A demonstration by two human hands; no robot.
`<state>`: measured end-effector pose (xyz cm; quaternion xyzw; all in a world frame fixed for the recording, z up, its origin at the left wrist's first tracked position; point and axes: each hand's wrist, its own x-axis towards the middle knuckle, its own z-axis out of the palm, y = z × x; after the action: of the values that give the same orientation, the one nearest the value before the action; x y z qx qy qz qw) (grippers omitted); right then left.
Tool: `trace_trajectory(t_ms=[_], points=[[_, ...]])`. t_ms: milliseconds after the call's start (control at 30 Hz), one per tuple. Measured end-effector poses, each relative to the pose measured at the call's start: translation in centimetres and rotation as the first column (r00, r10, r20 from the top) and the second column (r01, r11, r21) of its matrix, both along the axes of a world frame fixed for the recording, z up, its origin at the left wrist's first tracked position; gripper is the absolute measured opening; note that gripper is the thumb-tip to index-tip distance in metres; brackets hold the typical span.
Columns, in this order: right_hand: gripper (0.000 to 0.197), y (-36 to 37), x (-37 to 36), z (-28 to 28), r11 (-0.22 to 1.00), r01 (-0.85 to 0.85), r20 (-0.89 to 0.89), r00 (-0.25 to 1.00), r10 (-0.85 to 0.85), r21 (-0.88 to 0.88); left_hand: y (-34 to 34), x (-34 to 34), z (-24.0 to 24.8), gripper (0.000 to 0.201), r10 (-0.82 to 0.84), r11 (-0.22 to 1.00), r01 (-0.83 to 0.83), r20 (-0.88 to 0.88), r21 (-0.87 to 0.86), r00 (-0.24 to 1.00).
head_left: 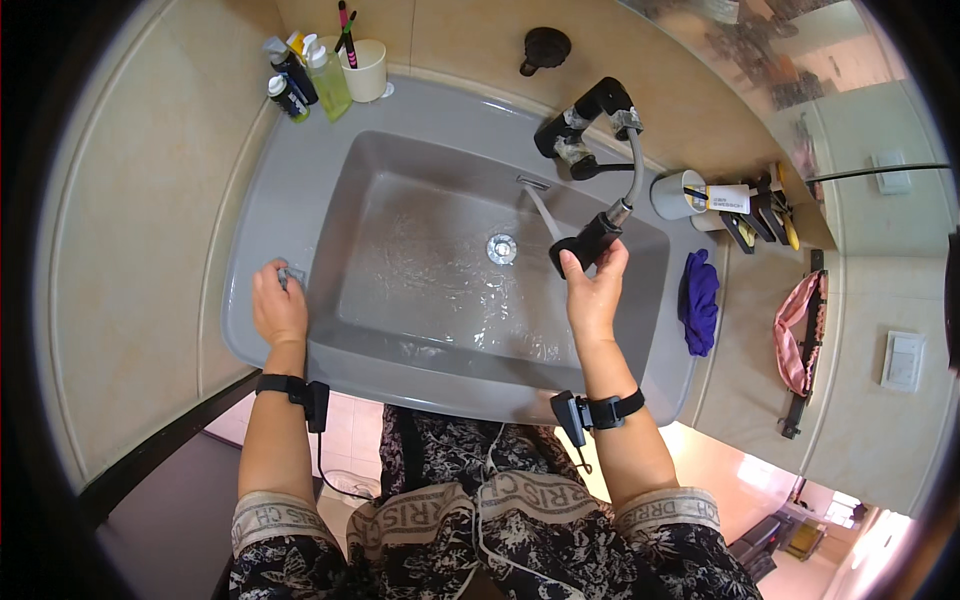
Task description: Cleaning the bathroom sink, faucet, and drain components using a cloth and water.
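Water should splash least if I aim the black cylindrical sprayer low; my right grip wraps it, my left grip clasps a grey cloth-like wad.

Home bathroom indicated: a grey washbasin is set against beige wall tiles, with a black tap fitted at one o'clock from the drain. Toiletries are kept around the edge: a pump bottle and a cream cup holding what look like toothbrushes at eleven, a pale cup between two and three. A pink fabric band is hung between three and four, a wall switch is mounted beyond, and a mirror-like surface is seen at two.
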<state>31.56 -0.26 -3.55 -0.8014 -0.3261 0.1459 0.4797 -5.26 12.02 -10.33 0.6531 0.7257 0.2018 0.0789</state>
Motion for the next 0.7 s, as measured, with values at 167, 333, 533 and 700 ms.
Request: trace_trajectory(t_ms=[167,333,533,700], points=[[0.059,1.1,-1.7,0.4,1.000,-0.026,0.017,1.000,0.026,0.001,0.1,-0.1,-0.1,0.022,-0.015,1.000,0.015,0.002,0.017,1.000],[0.058,-0.9,2.8,1.6,0.964,0.052,0.309,0.951,0.032,-0.260,0.0,-0.6,-0.2,0.023,-0.019,1.000,0.019,0.008,0.015,1.000],[0.055,-3.5,9.7,5.9,0.895,0.026,0.651,0.695,0.304,-0.446,0.1,-0.4,-0.3,0.022,-0.027,1.000,0.027,-0.020,0.004,0.999],[0.054,-3.5,11.9,11.6,0.795,0.016,0.635,0.613,0.471,-0.606,0.2,-1.0,-0.9,0.023,-0.057,0.998,0.057,-0.007,0.039,0.998]])
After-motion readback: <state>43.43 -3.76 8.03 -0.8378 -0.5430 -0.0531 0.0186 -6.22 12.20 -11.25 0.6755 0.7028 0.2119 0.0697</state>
